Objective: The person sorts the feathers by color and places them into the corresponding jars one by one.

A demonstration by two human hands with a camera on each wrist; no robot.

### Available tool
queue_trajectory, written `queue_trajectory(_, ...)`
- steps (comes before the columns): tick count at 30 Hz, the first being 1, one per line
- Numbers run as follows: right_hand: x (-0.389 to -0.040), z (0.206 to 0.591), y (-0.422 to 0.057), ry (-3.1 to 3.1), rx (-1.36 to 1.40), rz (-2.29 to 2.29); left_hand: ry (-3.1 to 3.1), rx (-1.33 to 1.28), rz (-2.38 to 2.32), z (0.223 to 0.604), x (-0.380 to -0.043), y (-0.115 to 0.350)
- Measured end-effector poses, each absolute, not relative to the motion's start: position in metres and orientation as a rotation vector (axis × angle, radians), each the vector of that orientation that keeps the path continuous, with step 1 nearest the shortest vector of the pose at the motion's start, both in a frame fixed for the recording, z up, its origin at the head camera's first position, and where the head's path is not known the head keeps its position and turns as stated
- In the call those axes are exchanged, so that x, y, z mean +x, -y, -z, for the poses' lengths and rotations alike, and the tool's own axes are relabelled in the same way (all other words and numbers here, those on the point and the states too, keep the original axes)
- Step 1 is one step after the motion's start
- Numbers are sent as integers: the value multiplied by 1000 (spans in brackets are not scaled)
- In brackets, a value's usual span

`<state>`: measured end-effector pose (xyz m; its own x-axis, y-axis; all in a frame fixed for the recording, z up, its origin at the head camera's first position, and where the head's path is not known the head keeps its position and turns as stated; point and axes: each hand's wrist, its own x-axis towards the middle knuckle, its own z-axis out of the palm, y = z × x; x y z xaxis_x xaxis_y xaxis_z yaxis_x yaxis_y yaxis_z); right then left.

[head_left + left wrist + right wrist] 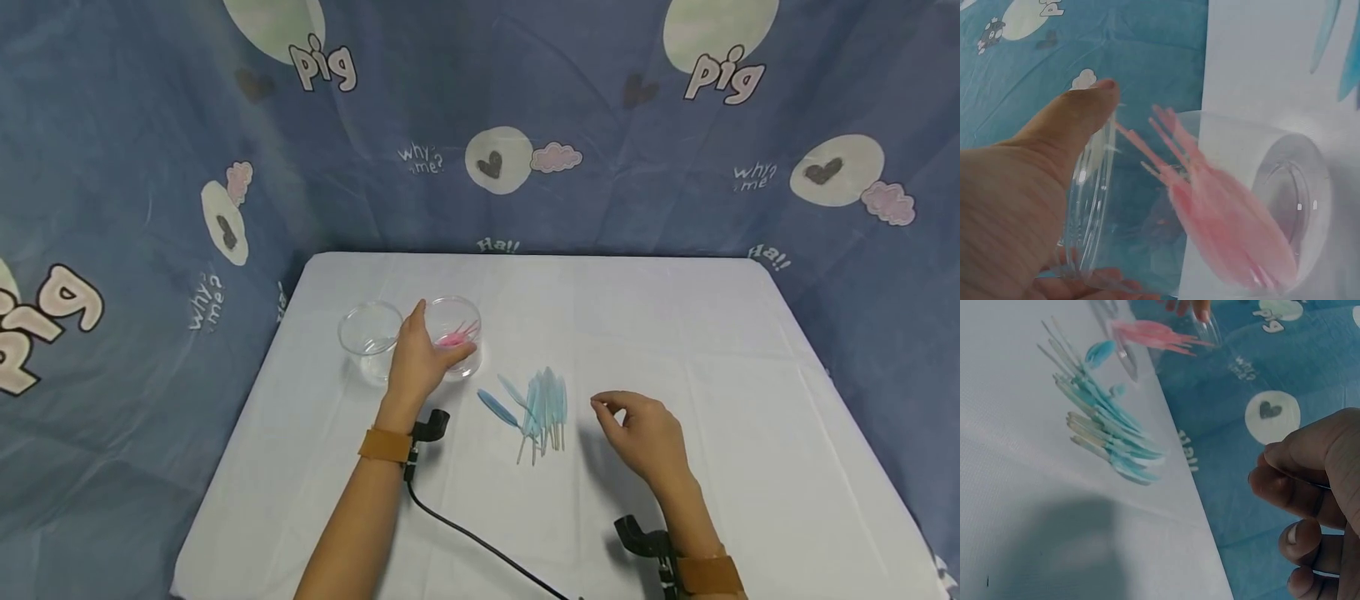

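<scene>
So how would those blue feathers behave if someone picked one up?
The blue feathers look thin and wispy, so probably very light. Their pale stems look straight, so they're likely fairly stiff. Several overlap, so neighbours might drag along.

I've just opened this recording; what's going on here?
A person's left hand grips a clear jar near its rim, with pink feathers inside. The right hand hovers over the white table, thumb and forefinger together with nothing visible between them. Blue feathers lie loose on the table between that jar and the right hand. A second clear jar stands left of the first, with nothing visible inside.
</scene>
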<state>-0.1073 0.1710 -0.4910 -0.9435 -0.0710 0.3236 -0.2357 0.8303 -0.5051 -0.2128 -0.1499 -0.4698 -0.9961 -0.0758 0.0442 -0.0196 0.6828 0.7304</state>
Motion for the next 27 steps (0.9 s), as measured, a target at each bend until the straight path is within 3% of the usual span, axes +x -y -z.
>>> queue_trajectory(18, -107, 486, -171, 2701, 226, -814, 2877, -90, 743, 447, -186, 144)
queue_trajectory(23, -109, 484, -172, 2682, 236, -817, 2794, -153, 697, 417, -178, 172)
queue_trajectory(27, -108, 482, -175, 2687, 227, -811, 2742, -190, 554, 415, -187, 202)
